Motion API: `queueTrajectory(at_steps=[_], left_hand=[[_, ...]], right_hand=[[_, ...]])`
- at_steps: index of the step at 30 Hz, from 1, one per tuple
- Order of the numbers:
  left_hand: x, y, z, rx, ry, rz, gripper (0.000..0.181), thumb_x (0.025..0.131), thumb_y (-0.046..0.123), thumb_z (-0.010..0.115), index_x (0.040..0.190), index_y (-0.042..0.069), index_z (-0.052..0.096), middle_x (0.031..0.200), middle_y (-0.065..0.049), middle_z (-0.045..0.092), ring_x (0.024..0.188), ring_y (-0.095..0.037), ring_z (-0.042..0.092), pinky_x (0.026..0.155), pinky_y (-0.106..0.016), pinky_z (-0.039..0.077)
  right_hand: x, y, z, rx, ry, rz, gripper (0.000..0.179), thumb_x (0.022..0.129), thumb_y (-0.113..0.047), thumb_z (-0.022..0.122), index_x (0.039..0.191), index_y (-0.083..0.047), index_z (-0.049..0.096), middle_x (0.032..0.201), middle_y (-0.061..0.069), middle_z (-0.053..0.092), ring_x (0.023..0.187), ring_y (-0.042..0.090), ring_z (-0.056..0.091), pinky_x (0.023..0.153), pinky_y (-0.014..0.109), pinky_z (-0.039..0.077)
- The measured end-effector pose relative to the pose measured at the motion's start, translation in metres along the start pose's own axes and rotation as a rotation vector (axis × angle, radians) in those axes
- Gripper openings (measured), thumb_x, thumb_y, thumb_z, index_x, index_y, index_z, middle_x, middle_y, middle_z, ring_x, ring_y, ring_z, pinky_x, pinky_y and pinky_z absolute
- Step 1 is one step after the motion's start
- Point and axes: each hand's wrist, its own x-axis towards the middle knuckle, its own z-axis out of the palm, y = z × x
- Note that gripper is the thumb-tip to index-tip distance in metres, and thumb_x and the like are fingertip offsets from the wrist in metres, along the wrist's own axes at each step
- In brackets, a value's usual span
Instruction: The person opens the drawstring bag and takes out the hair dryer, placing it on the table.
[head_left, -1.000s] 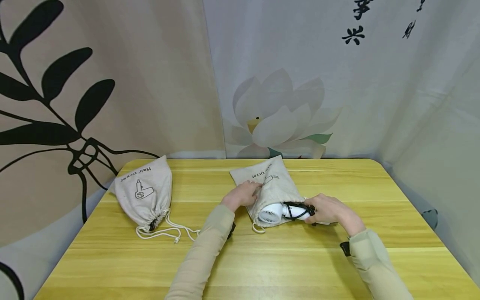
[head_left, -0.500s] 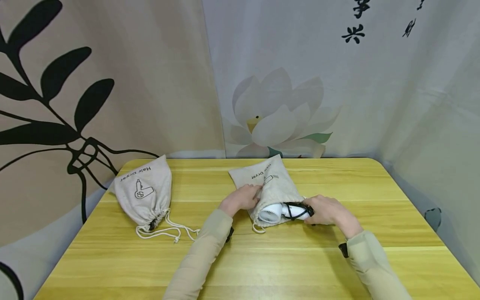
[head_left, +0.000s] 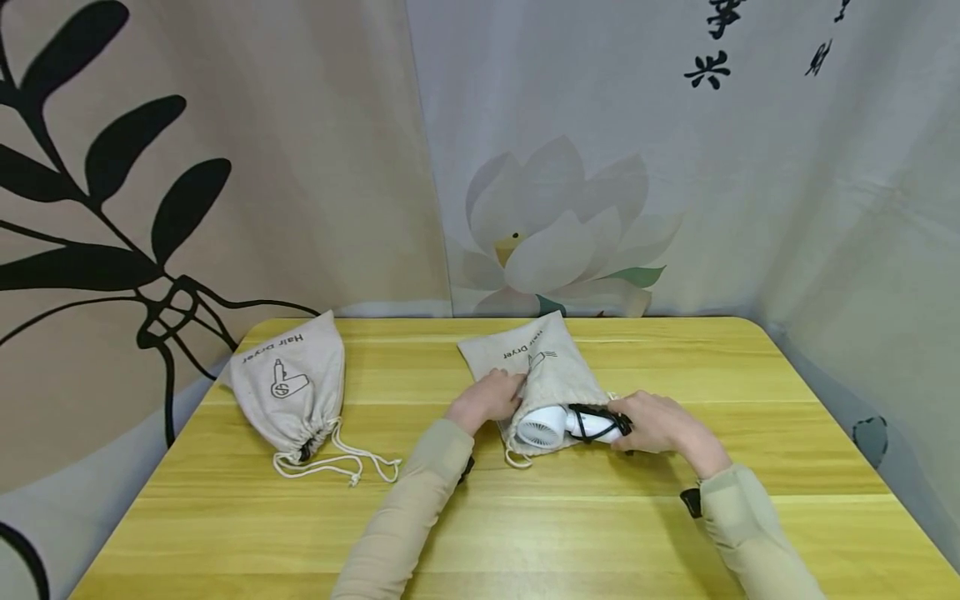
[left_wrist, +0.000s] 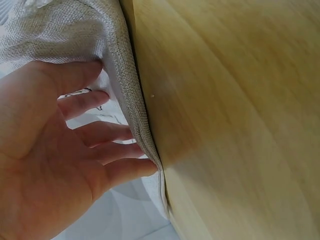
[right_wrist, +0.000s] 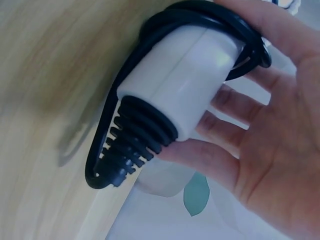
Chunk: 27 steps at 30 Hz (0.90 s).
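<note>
A white hair dryer (head_left: 542,427), its black cord (head_left: 594,423) wound around the handle, lies partly inside the mouth of a beige drawstring bag (head_left: 562,377) printed "Hair Dryer". My right hand (head_left: 654,422) grips the handle end with thumb and fingers. In the right wrist view, the white handle (right_wrist: 177,75) and its ribbed black cord sleeve (right_wrist: 135,140) show up close. On the bag's left side rests my left hand (head_left: 491,397). The left wrist view shows its fingers (left_wrist: 132,169) spread and slightly bent against the cloth (left_wrist: 122,65), thumb by a fold.
A second beige bag (head_left: 288,383), drawn nearly closed, lies at the left of the wooden table (head_left: 570,542). Its white cords (head_left: 352,457) trail to the right. Behind the table's far edge hangs a printed curtain (head_left: 360,167).
Almost nothing differs. My right hand has shifted very slightly around the handle end; the bag, the hair dryer and my left hand stay in practically the same places.
</note>
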Motion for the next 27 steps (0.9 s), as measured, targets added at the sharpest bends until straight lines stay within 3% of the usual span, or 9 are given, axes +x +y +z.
queueTrajectory(at_steps=[11, 22, 27], left_hand=[[0.001, 0.0, 0.002, 0.019, -0.006, 0.002, 0.047, 0.099, 0.026, 0.048, 0.143, 0.01, 0.043, 0.134, -0.02, 0.054, 0.127, -0.033, 0.047, 0.109, -0.041, 0.039], [0.003, -0.002, 0.002, -0.026, -0.007, -0.015, 0.047, 0.099, 0.03, 0.047, 0.143, 0.013, 0.043, 0.138, -0.02, 0.05, 0.13, -0.033, 0.045, 0.11, -0.043, 0.039], [0.004, -0.003, 0.001, -0.029, -0.001, -0.012, 0.047, 0.099, 0.033, 0.047, 0.142, 0.014, 0.045, 0.137, -0.019, 0.051, 0.129, -0.033, 0.045, 0.11, -0.044, 0.039]], right_hand=[[-0.006, 0.005, -0.002, 0.038, -0.021, -0.013, 0.059, 0.08, -0.034, 0.074, 0.126, 0.0, 0.058, 0.123, 0.018, 0.063, 0.11, 0.037, 0.061, 0.091, 0.053, 0.05], [-0.009, 0.012, -0.001, 0.065, -0.014, -0.056, 0.056, 0.08, -0.031, 0.074, 0.126, -0.001, 0.059, 0.122, 0.016, 0.065, 0.11, 0.034, 0.062, 0.09, 0.051, 0.051], [-0.012, 0.013, -0.002, 0.055, -0.005, -0.089, 0.052, 0.08, -0.031, 0.074, 0.121, -0.003, 0.062, 0.116, 0.013, 0.068, 0.101, 0.027, 0.065, 0.083, 0.046, 0.054]])
